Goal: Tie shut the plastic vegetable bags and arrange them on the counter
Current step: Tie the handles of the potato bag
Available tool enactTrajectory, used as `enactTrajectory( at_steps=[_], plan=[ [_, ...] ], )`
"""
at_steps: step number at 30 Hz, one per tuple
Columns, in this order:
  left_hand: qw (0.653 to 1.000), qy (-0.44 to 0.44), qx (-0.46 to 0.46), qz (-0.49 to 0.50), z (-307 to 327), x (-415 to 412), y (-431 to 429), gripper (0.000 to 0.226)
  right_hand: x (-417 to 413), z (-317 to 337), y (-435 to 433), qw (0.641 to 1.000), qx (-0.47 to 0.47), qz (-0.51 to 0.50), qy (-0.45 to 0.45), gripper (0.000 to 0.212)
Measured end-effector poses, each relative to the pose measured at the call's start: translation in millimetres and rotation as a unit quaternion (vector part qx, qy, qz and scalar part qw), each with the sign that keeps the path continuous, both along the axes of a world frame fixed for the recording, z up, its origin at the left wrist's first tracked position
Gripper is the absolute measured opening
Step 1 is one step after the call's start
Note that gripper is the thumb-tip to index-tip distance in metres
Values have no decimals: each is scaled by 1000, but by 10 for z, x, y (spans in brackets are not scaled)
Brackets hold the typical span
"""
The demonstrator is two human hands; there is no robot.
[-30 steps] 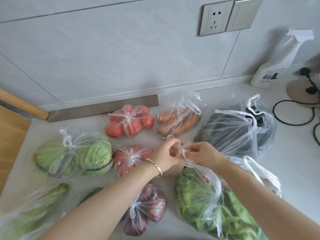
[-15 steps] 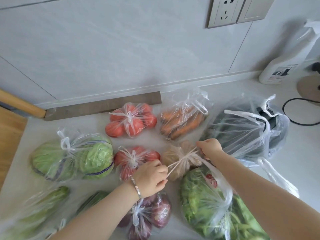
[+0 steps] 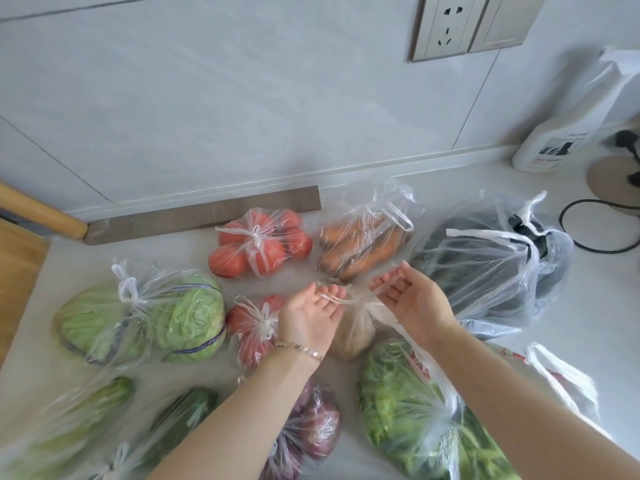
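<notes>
Ref: tan-contents bag (image 3: 356, 329), mid tabletop (image 3: 595, 306). Near side of ref: leafy-greens bag (image 3: 398, 410), purple-onion bag (image 3: 318, 431), both knotted. Just over ref: left hand (image 3: 310, 315) & right hand (image 3: 414, 301), palms up, apart, fingers loose; ref's handle strands lie across fingers, unclenched. Far side: carrot bag (image 3: 360, 251), knotted tomato bag (image 3: 263, 244).

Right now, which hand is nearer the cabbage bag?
Left. The left hand is to the right of the cabbage bag, with the nearer tomato bag between them; the right hand lies farther right, beyond the left.
</notes>
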State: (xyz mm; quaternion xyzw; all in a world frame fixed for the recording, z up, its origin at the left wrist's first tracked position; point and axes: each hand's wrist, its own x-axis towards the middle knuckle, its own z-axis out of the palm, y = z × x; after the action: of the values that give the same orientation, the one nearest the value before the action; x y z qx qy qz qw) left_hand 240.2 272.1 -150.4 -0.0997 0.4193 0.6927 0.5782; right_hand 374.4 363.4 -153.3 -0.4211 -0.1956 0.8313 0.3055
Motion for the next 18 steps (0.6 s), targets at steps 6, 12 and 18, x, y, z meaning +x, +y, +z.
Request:
enactTrajectory(
  at_steps=[6,12,18],
  plan=[
    [980,135,-140,-31,-179,-5,129,33,-130,-226,102,986,-46,-32,-160,18],
    [808,491,-196,-260,-191,21,125,6,-192,-279,40,944,90,-6,-318,20],
    [723,594,-144,-321,-195,118,254,8,-169,35,28,876,350,116,-312,21]
  ],
)
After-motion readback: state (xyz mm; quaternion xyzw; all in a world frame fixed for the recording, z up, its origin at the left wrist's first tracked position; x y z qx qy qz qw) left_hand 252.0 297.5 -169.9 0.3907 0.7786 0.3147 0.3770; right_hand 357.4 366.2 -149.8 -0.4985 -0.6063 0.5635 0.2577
